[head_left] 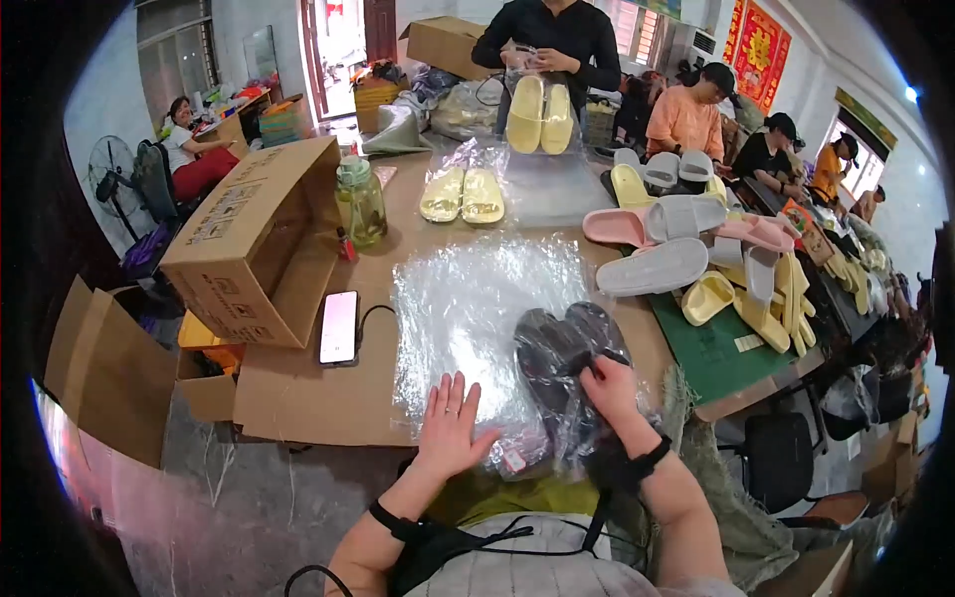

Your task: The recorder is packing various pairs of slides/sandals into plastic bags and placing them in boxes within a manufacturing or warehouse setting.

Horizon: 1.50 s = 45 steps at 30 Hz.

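One pair of dark bagged slippers (555, 356), head view: on the surface (328, 408), toward its near edge, long axis running roughly away from the body. Right hand (612, 390) nearer, at their right side; grip pinching the bagged slippers, film or sole, cannot tell. Slippers extend leftward from it. Left hand (452, 435) farther off, flat, thumb spread, on clear bags (468, 303).

My clear, flat plastic bags (468, 308): thin, crinkled, glossy
My dark, rounded slippers (543, 348): finish unclear beneath glossy film (569, 450)
Brown rectangular cardboard box (234, 229): matt
Green-tinted cylindrical bottle (360, 207): smooth, glossy
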Each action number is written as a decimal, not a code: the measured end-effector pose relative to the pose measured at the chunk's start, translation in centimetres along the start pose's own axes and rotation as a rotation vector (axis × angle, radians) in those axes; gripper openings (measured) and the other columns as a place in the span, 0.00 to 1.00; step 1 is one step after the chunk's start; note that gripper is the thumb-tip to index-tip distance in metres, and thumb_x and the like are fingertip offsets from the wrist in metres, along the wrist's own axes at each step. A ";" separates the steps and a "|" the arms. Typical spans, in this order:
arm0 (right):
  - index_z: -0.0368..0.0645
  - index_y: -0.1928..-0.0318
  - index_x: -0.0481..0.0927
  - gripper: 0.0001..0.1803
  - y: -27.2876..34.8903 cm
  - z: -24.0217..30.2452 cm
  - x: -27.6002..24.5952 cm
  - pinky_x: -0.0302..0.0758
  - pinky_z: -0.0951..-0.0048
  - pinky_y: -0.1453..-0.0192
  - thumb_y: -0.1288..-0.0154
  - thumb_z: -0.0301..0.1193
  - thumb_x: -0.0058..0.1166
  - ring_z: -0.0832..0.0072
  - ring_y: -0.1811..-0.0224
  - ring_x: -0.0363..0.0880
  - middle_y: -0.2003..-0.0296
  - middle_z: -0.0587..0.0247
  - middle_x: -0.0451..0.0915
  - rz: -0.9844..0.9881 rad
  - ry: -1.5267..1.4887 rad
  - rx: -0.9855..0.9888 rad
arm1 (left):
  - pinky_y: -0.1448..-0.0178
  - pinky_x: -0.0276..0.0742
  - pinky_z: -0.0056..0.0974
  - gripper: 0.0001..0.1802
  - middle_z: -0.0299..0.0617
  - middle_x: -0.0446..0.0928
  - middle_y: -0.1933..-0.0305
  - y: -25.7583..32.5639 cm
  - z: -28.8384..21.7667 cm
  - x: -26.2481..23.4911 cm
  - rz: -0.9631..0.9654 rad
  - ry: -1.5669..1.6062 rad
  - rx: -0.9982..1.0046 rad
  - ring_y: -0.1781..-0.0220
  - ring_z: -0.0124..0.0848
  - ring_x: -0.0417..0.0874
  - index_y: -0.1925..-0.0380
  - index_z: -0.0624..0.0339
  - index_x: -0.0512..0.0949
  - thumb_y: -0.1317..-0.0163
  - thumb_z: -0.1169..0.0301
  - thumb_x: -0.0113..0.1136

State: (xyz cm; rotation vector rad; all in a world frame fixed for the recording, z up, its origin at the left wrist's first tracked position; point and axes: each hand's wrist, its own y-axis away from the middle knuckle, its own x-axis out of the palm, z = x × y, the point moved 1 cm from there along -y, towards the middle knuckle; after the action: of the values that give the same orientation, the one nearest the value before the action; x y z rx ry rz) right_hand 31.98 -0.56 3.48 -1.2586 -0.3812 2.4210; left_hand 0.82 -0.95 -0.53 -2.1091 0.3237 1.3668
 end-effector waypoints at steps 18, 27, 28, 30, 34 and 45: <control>0.31 0.62 0.85 0.18 20.1 -15.9 -29.9 0.76 0.74 0.67 0.25 0.36 0.54 0.79 0.72 0.79 0.71 0.66 0.84 -0.107 -0.464 0.859 | 0.18 0.43 0.61 0.47 0.63 0.50 0.19 -0.8 -0.1 -0.2 0.034 -0.014 0.031 0.18 0.61 0.48 0.25 0.66 0.58 0.34 0.45 0.59; 0.30 0.62 0.85 0.23 28.3 -20.4 -17.8 0.79 0.69 0.64 0.25 0.43 0.53 0.68 0.70 0.84 0.70 0.57 0.85 0.131 -0.170 1.344 | 0.19 0.44 0.62 0.47 0.63 0.51 0.20 0.0 -0.1 -0.5 0.003 -0.034 0.035 0.19 0.62 0.50 0.26 0.67 0.60 0.34 0.45 0.59; 0.30 0.62 0.85 0.24 28.3 -22.8 -19.1 0.79 0.69 0.63 0.25 0.43 0.53 0.67 0.70 0.84 0.70 0.55 0.85 0.155 -0.134 1.392 | 0.20 0.45 0.62 0.46 0.64 0.51 0.20 -0.2 -0.2 -0.4 0.006 -0.025 0.040 0.19 0.62 0.50 0.27 0.67 0.60 0.35 0.45 0.60; 0.30 0.62 0.85 0.25 29.7 -26.1 -19.7 0.80 0.67 0.63 0.25 0.45 0.53 0.65 0.69 0.85 0.70 0.53 0.86 0.203 -0.062 1.483 | 0.20 0.46 0.62 0.46 0.64 0.52 0.20 -0.6 -0.5 -0.4 -0.001 -0.019 0.044 0.19 0.62 0.51 0.27 0.67 0.61 0.35 0.46 0.60; 0.35 0.66 0.84 0.20 22.5 -22.7 -19.1 0.78 0.61 0.62 0.33 0.44 0.58 0.58 0.68 0.85 0.75 0.50 0.83 0.021 0.425 0.708 | 0.20 0.47 0.63 0.46 0.64 0.52 0.20 -0.2 -0.1 -0.6 0.014 -0.036 0.020 0.20 0.63 0.52 0.28 0.67 0.62 0.36 0.46 0.61; 0.39 0.40 0.76 0.22 -2.7 -11.4 -7.6 0.79 0.73 0.60 0.29 0.36 0.62 0.75 0.64 0.79 0.60 0.64 0.80 0.054 -0.857 0.693 | 0.20 0.46 0.64 0.46 0.64 0.53 0.21 -0.6 0.4 -0.2 0.025 -0.027 0.025 0.20 0.64 0.51 0.28 0.66 0.63 0.35 0.43 0.59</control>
State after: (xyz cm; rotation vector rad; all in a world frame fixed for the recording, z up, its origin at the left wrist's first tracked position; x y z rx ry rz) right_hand 45.92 -0.89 3.72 0.0799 0.2787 2.6547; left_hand 0.79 -0.23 -0.27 -2.0714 0.3554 1.3976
